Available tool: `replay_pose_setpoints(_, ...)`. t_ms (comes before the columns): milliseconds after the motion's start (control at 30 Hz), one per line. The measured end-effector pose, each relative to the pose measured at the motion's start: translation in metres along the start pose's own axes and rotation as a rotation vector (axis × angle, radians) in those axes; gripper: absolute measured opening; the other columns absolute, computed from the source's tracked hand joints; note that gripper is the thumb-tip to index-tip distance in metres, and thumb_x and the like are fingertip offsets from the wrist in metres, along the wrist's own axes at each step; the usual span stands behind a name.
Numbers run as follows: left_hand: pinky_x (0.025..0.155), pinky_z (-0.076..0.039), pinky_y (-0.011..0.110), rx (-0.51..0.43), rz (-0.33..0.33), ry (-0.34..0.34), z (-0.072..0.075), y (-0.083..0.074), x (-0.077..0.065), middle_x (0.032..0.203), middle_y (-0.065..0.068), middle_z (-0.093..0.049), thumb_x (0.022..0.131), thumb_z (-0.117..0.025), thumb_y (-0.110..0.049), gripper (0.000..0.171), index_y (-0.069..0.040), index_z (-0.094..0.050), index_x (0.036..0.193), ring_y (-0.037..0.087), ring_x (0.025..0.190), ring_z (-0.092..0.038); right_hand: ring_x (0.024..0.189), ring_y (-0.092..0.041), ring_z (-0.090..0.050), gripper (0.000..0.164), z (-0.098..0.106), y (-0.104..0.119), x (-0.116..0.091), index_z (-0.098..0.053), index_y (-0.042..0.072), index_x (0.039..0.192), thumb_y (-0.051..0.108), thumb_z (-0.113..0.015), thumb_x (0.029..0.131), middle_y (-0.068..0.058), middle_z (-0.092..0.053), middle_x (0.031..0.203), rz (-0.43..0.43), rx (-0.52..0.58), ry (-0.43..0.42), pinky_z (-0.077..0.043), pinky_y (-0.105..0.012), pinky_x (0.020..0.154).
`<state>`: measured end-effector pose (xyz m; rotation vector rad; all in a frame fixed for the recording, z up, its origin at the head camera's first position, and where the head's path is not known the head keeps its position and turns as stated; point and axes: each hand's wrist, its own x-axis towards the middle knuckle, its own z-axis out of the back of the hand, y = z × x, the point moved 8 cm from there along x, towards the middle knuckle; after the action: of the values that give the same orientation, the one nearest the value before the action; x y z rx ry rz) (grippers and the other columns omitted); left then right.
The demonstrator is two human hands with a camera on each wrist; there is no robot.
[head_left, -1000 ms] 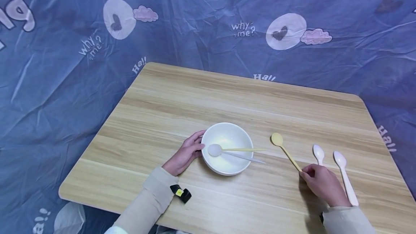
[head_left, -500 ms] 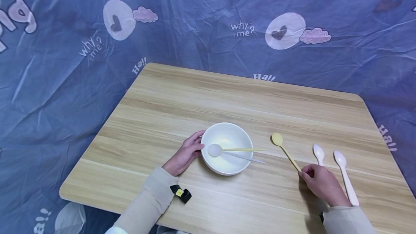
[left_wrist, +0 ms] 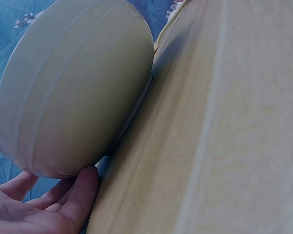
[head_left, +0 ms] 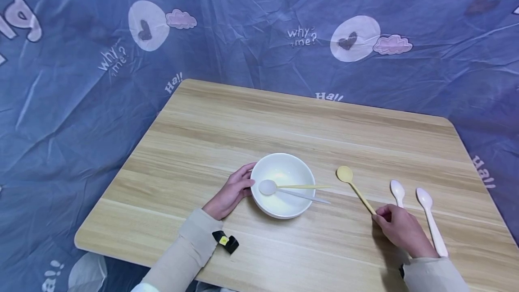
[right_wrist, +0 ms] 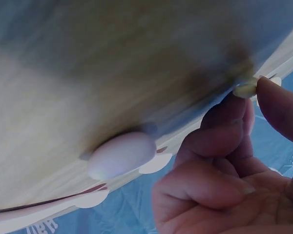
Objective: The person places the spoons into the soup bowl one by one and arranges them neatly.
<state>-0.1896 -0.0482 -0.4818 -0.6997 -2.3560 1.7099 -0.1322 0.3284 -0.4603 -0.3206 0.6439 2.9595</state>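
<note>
A white bowl (head_left: 279, 168) stands on the table, held by my left hand (head_left: 230, 194) with the thumb on its rim. In the left wrist view, fingers (left_wrist: 83, 195) press against the bowl's outer side near its base. Inside the bowl lie a white spoon (head_left: 267, 187) and a yellow-handled one (head_left: 300, 187), handles crossing the right rim; the white head covers the yellow spoon's head. My right hand (head_left: 402, 230) pinches the handle end of another yellow spoon (head_left: 345, 174) between thumb and forefinger. That handle end (right_wrist: 244, 90) also shows in the right wrist view.
Beside my right hand lie two white spoons, one (head_left: 398, 189) partly hidden behind the hand and one (head_left: 424, 198) further right. Everything stands on a wood-grain table (head_left: 259, 116). A blue printed cloth (head_left: 259, 35) hangs behind and left of it.
The yellow spoon's head has shifted very slightly to the left. Both hands and the bowl are otherwise where they were, with their holds unchanged.
</note>
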Motion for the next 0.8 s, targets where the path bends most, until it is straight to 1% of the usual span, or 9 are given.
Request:
replay_pose_setpoints(200,0.087,-0.047,0.029,0.003,0.009,-0.007,0.002,0.002,-0.001,0.146,0.024,-0.035,0.089,-0.047,-0.008,0.061,-0.003,-0.026,0.147,0.024,0.119,-0.048,0.067,-0.015,-0.047,0.014,0.003,0.005,-0.003,-0.063,0.005,0.087,0.018,-0.064,0.085,-0.001,-0.057,0.073,0.007,0.024,-0.029,-0.036,-0.029,0.059)
replay_pose_setpoints(333,0.087,-0.047,0.029,0.002,0.007,-0.003,0.001,0.001,-0.001,0.146,0.023,-0.035,0.089,-0.046,-0.008,0.061,-0.003,-0.026,0.147,0.025,0.119,-0.048,0.066,-0.010,-0.047,0.015,0.007,0.011,-0.006,-0.064,0.004,0.091,0.017,-0.063,0.085,0.000,-0.059,0.073,0.029,0.063,-0.071,-0.037,-0.025,0.056)
replay_pose_setpoints(433,0.087,-0.047,0.029,0.002,0.006,0.001,0.001,0.001,0.000,0.146,0.023,-0.035,0.089,-0.046,-0.008,0.061,-0.003,-0.026,0.147,0.025,0.120,-0.048,0.064,-0.004,-0.046,0.017,0.011,0.015,-0.007,-0.064,0.002,0.094,0.017,-0.063,0.086,-0.001,-0.059,0.075,0.056,0.092,-0.113,-0.038,-0.022,0.055)
replay_pose_setpoints(600,0.088,-0.047,0.029,-0.001,0.012,0.003,0.000,0.000,0.000,0.147,0.023,-0.034,0.090,-0.046,-0.008,0.061,-0.003,-0.025,0.147,0.025,0.121,-0.046,0.060,0.001,-0.042,0.015,0.021,0.023,-0.010,-0.065,-0.001,0.093,0.011,-0.063,0.085,-0.001,-0.057,0.072,0.097,0.126,-0.220,-0.036,-0.021,0.053)
replay_pose_setpoints(700,0.088,-0.047,0.029,-0.002,0.014,0.001,0.000,0.000,0.000,0.147,0.023,-0.034,0.090,-0.045,-0.008,0.061,-0.004,-0.025,0.147,0.026,0.122,-0.046,0.058,0.002,-0.042,0.012,0.026,0.027,-0.011,-0.066,0.000,0.091,0.010,-0.062,0.084,-0.001,-0.057,0.070,0.103,0.142,-0.275,-0.036,-0.019,0.052)
replay_pose_setpoints(800,0.088,-0.047,0.029,-0.004,0.014,-0.001,0.000,-0.001,0.000,0.147,0.023,-0.034,0.090,-0.045,-0.007,0.061,-0.004,-0.025,0.147,0.026,0.122,-0.046,0.058,0.002,-0.043,0.012,0.029,0.029,-0.011,-0.066,0.002,0.091,0.011,-0.060,0.085,0.000,-0.057,0.070,0.093,0.160,-0.304,-0.036,-0.017,0.053)
